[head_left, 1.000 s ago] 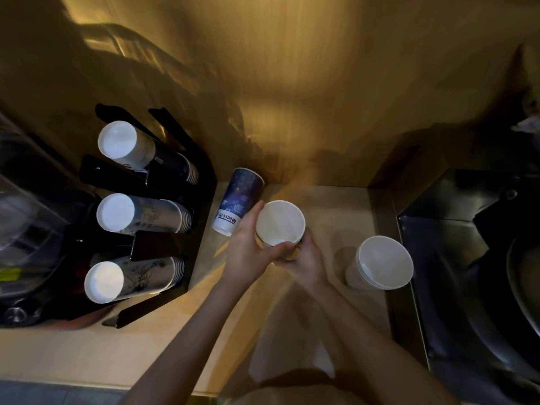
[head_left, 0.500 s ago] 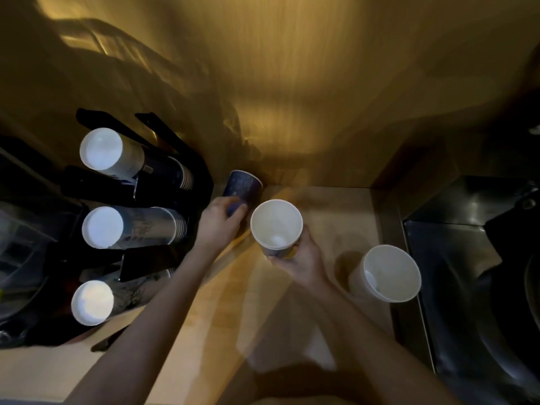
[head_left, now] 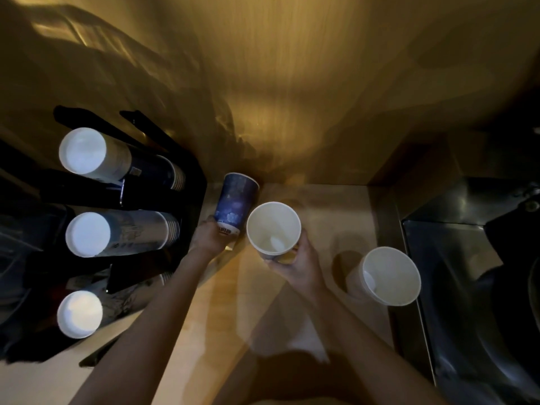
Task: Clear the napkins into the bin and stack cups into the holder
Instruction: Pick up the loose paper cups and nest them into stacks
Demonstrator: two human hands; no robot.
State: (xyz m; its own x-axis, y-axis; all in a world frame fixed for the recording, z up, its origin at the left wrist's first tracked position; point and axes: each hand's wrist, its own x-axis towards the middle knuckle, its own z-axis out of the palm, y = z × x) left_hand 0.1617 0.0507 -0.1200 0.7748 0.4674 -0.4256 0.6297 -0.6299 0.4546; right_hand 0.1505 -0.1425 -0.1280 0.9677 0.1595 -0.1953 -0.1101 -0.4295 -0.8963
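Since a moment ago our left hand (head_left: 211,238) has lifted the blue cup (head_left: 235,203) off the desk (head_left: 204,331), fingers now wrapped round its narrow base, mouth tipped away from us. Our right hand (head_left: 298,266) grips the white cup (head_left: 273,228) just right of it, mouth up. Another white cup (head_left: 387,276) stands right of that hand; the cup holder (head_left: 152,197) sits left of the left hand.
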